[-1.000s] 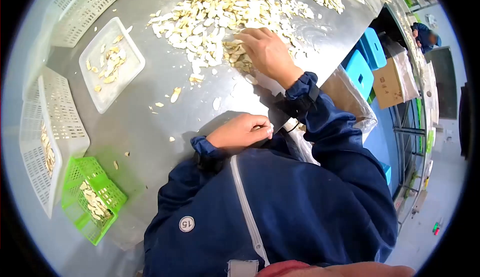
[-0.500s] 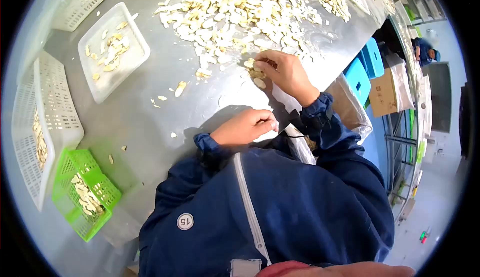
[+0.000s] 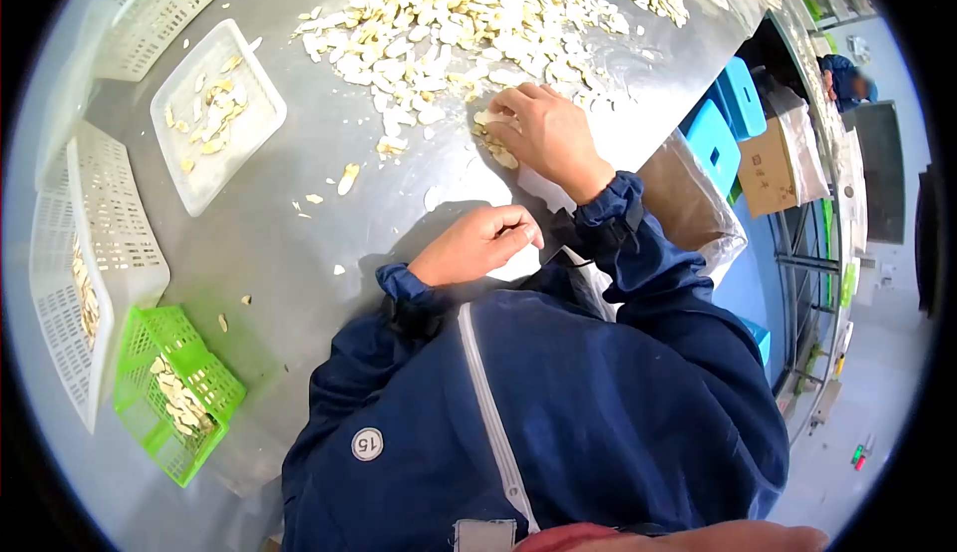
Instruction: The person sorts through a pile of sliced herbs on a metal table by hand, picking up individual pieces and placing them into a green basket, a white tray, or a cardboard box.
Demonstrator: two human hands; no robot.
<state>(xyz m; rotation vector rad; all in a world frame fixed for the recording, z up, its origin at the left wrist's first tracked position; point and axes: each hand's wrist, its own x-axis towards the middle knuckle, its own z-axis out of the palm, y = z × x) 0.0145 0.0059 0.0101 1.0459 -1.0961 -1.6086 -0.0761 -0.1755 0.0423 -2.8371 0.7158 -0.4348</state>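
My right hand (image 3: 553,138) reaches over the steel table with its fingers bent down onto a small group of pale dried slices (image 3: 498,153), closed around some of them. The slices are thin, cream to yellowish, and partly covered by the fingers. Close to my body, my left hand (image 3: 477,245) is curled, thumb against the fingers. Whatever it may hold is hidden, and a bright white patch lies just below its fingertips. Beyond my right hand spreads a large heap of the same slices (image 3: 454,28).
A white tray (image 3: 274,103) with some slices stands at left on the steel table (image 3: 289,303). White perforated baskets (image 3: 125,223) and a green basket (image 3: 224,392) line the left edge. Blue stools (image 3: 713,148) and a cardboard box (image 3: 766,173) are at right; another person (image 3: 847,88) is far off.
My right hand has shifted slightly left, its fingers now further over the small group of slices. My left hand stays curled in nearly the same place. The view has shifted a little.
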